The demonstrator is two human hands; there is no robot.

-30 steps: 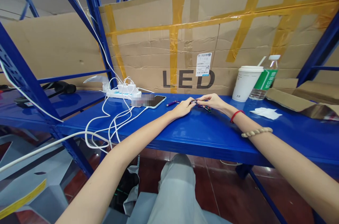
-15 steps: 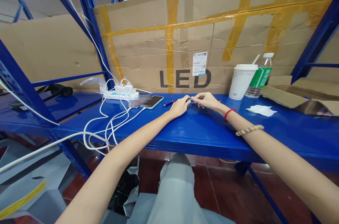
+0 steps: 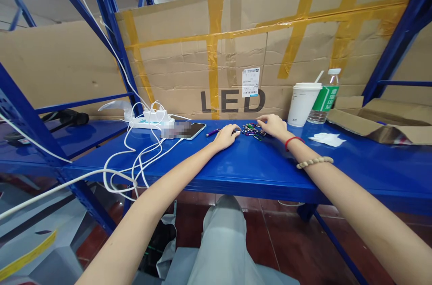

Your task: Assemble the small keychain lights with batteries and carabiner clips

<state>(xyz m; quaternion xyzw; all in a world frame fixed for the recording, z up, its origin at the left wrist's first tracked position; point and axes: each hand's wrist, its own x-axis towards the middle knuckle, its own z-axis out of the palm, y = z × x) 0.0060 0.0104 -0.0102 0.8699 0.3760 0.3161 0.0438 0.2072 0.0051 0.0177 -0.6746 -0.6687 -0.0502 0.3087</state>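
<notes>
Both of my hands rest on a blue metal shelf (image 3: 256,168) by a small heap of several tiny coloured parts (image 3: 251,130). My left hand (image 3: 227,136) lies curled just left of the heap, its fingers closed over a small dark piece I cannot make out. A purple pen-like stick (image 3: 213,132) lies by that hand. My right hand (image 3: 272,125) is on the heap's right side, its fingers bent down onto the parts. Its wrist wears a red cord and a bead bracelet.
A phone (image 3: 191,130) and a white power strip (image 3: 150,119) with looping white cables (image 3: 135,159) lie to the left. A white paper cup (image 3: 301,104), a water bottle (image 3: 323,98), a tissue (image 3: 326,139) and an open carton (image 3: 381,123) stand right. A taped cardboard wall (image 3: 236,60) backs the shelf.
My hands were pinched together over the small parts; now they have parted, the left drawing back left and the right shifting to the heap's far right. The view drifted slightly.
</notes>
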